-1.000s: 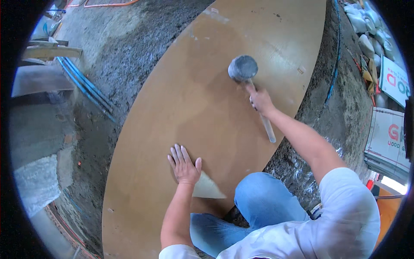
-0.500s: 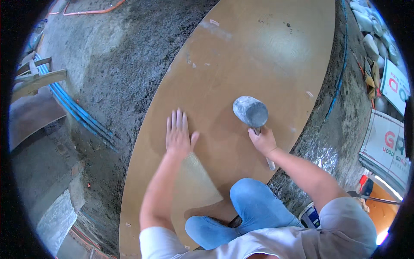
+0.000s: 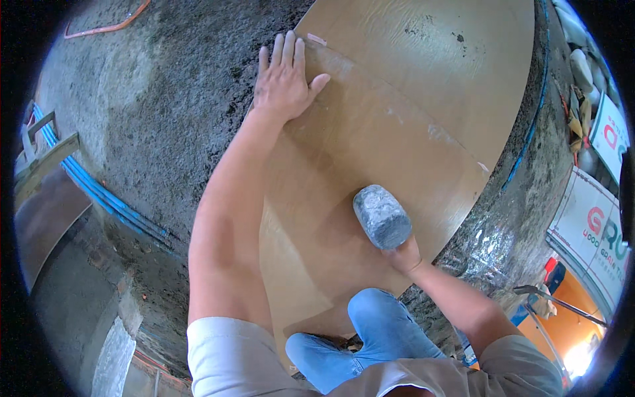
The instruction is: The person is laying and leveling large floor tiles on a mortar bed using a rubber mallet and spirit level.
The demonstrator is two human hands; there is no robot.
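My left hand [image 3: 286, 86] lies with fingers stretched out on the left edge of a large tan panel [image 3: 450, 92], beside a faint seam running across it and a small pale pink piece [image 3: 317, 40]. My right hand [image 3: 402, 255] grips a rubber mallet [image 3: 381, 217] with a grey, scuffed head, held low over the panel ahead of my knees [image 3: 368, 311]; most of its handle is hidden behind the head and hand.
Rough wet concrete [image 3: 145, 86] flanks the panel, with blue pipes [image 3: 96, 192] and wooden boards [image 3: 46, 159] at left and an orange tube [image 3: 109, 30] beyond. At right lie a blue line [image 3: 529, 139], white sacks [image 3: 582, 66], printed cartons [image 3: 582, 225] and a lamp [image 3: 577, 357].
My left hand has moved far forward and up to the panel's left edge. My right hand, still gripping the mallet, has come down nearer my knees. The view has shifted.
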